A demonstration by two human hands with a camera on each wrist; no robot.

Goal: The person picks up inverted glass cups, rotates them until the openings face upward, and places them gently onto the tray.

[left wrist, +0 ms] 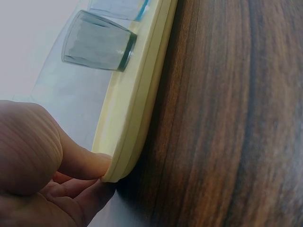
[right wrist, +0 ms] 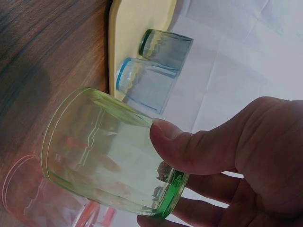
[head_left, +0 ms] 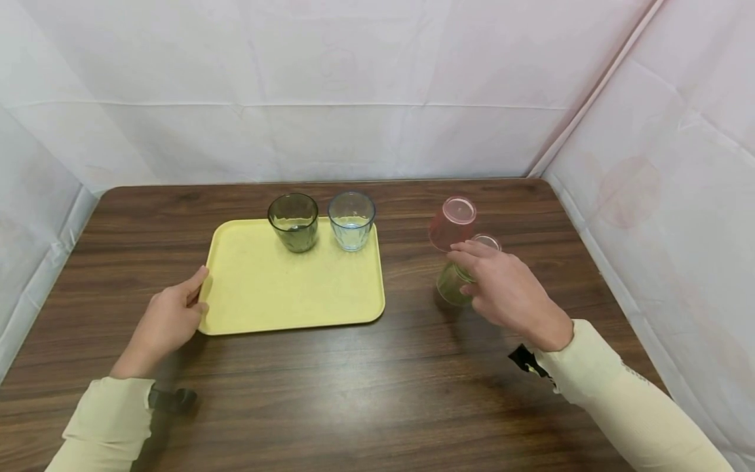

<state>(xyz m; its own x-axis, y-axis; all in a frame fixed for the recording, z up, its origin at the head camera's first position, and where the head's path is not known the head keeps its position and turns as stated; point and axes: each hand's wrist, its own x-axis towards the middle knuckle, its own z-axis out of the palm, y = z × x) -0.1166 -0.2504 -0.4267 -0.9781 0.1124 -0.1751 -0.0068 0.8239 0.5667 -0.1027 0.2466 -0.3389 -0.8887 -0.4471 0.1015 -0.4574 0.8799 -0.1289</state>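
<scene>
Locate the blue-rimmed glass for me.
In the head view, the blue-rimmed glass stands near the far right corner of the yellow tray, just right of the dark glass.

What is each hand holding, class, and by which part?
Left hand: the yellow tray, by its left edge. Right hand: the upside-down green glass, near its base.

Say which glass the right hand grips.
The green glass, upside down, in the right hand. The pink glass is inverted but ungripped; the dark glass and blue-rimmed glass stand upright on the tray.
</scene>
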